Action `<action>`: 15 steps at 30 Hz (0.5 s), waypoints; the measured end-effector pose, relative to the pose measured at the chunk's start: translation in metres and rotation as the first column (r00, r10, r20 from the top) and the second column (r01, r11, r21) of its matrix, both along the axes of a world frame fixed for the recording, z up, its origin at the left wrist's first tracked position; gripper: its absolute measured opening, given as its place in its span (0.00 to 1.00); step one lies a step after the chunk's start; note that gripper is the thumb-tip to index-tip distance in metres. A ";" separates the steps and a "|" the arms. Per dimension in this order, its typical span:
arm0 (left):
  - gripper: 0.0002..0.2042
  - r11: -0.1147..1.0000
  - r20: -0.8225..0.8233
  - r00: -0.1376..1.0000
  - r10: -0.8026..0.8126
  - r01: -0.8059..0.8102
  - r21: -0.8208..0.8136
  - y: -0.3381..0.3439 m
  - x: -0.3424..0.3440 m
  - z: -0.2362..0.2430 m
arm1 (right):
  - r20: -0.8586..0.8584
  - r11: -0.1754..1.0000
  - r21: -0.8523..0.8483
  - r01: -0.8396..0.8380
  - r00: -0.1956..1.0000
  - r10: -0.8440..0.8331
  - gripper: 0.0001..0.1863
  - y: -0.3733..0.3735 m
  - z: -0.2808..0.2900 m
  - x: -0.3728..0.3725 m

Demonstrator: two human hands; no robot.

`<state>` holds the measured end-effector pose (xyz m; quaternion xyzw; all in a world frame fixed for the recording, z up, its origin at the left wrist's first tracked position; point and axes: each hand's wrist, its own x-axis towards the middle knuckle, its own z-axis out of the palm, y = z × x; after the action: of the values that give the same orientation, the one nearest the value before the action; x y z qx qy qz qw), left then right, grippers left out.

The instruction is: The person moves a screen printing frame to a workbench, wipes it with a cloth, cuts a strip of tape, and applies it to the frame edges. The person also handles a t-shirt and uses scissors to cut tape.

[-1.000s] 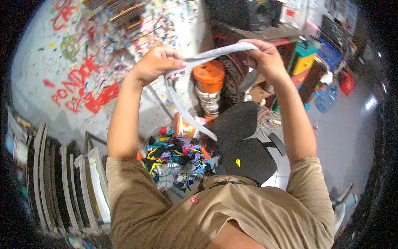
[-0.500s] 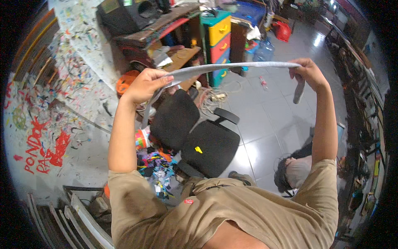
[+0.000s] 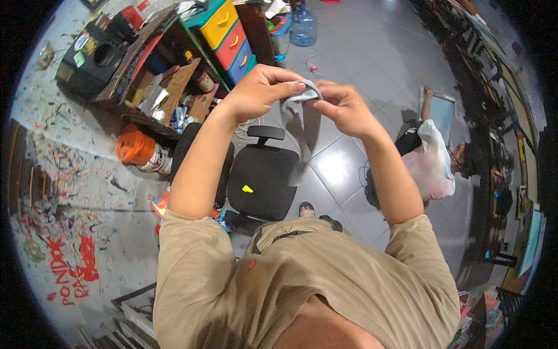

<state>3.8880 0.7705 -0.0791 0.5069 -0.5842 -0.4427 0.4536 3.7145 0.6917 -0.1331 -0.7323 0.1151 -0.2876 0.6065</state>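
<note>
Both grips are pinched shut on the same thing: your left hand (image 3: 261,87) and right hand (image 3: 343,107) each clamp a grey strip (image 3: 302,96) between thumb and fingers, held up in front of your chest. The hands are nearly touching, with the strip bunched into a little arch between them.

Room-wise, you've got open grey tiled floor (image 3: 372,52) out ahead and to the right. Right below your hands is a black office chair (image 3: 261,180), so that's the nearest thing underneath. Off to your left it's cluttered: a messy shelf (image 3: 168,87) with cardboard and bits on it, a set of coloured drawers (image 3: 229,35) in teal, yellow, red and blue, and an orange bucket (image 3: 136,145) on the paint-spattered floor. A blue water jug (image 3: 303,26) stands further out. To your right another person (image 3: 433,157) in a white top is crouched on the floor, well apart from your hands.

The strip itself looks thin, flexible and pale grey, folded over where your fingers meet. Can't tell how much of it is tucked inside your hands.
</note>
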 end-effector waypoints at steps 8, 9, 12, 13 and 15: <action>0.07 0.992 0.354 0.933 0.063 -0.097 0.078 -0.022 0.008 -0.014 | -0.080 0.934 -0.078 0.349 0.932 -0.355 0.09 -0.040 0.020 -0.038; 0.07 0.990 0.323 0.943 0.086 -0.117 0.077 -0.024 0.009 -0.013 | -0.087 0.920 -0.141 0.366 0.921 -0.380 0.10 -0.045 0.020 -0.040; 0.08 0.984 0.257 0.954 0.155 -0.174 0.050 -0.032 0.017 -0.012 | -0.211 0.943 -0.094 0.319 0.919 -0.332 0.10 -0.060 0.025 -0.040; 0.09 0.980 0.293 0.949 0.115 -0.157 0.124 -0.039 0.029 -0.013 | -0.206 0.948 -0.063 0.312 0.925 -0.319 0.11 -0.068 0.024 -0.037; 0.09 0.987 0.260 0.962 0.079 -0.113 0.118 -0.046 0.031 -0.008 | -0.200 0.950 0.015 0.313 0.931 -0.304 0.11 -0.080 0.014 -0.030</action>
<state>3.9193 0.7246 -0.0872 0.6160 -0.5818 -0.3891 0.3614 3.6848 0.6117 -0.1189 -0.7155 0.2944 -0.3033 0.5562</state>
